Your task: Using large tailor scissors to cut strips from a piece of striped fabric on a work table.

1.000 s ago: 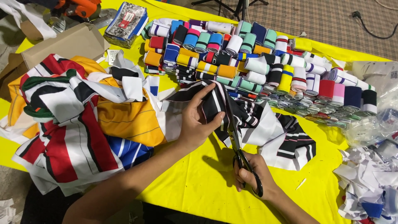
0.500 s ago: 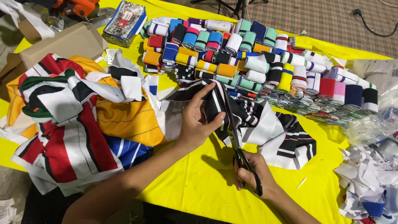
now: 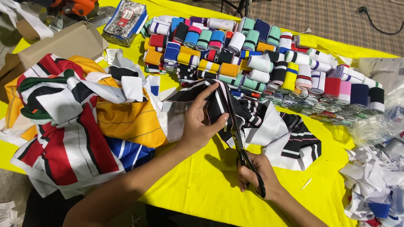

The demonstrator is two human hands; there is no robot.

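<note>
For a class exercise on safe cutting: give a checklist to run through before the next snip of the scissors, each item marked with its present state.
1. Right hand has its fingers through the handles of the scissors: ok.
2. Left hand grips the black-and-white striped fabric beside the blades: ok.
3. Left fingers clear of the blades: cannot tell, the thumb lies very close.
4. Fabric held taut at the cut: cannot tell.
5. Yellow table cover bare under the cutting hand: ok.
6. Rolled ribbing stack apart from the blade tips: ok.
</note>
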